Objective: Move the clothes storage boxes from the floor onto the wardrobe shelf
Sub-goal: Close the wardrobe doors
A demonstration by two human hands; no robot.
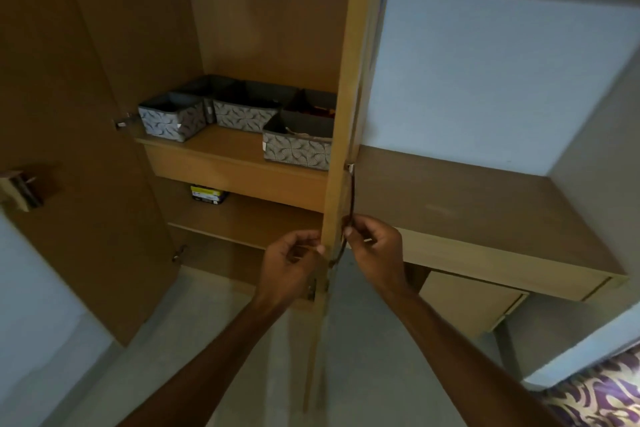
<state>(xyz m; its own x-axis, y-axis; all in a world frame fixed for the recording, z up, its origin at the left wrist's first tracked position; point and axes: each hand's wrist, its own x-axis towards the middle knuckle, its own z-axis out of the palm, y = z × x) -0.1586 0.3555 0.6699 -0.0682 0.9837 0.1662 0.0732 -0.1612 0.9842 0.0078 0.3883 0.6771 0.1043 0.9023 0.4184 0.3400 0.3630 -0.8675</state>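
Observation:
Several grey patterned fabric storage boxes stand on the wardrobe shelf (225,146): one at the left (171,120), one in the middle (244,114), one at the right front (298,147), and darker ones behind (207,85). The right wardrobe door (341,135) is seen edge-on in the centre. My left hand (291,263) pinches that door's edge below the shelf. My right hand (375,250) is closed on a thin dark cord (351,198) that hangs down the door's edge from a small white clip.
The left wardrobe door (79,149) stands wide open. A small yellow-and-black packet (207,194) lies on the lower shelf. A wooden desk (485,218) adjoins the wardrobe on the right, and a purple patterned bedcover (602,392) shows at the bottom right. Grey floor lies below.

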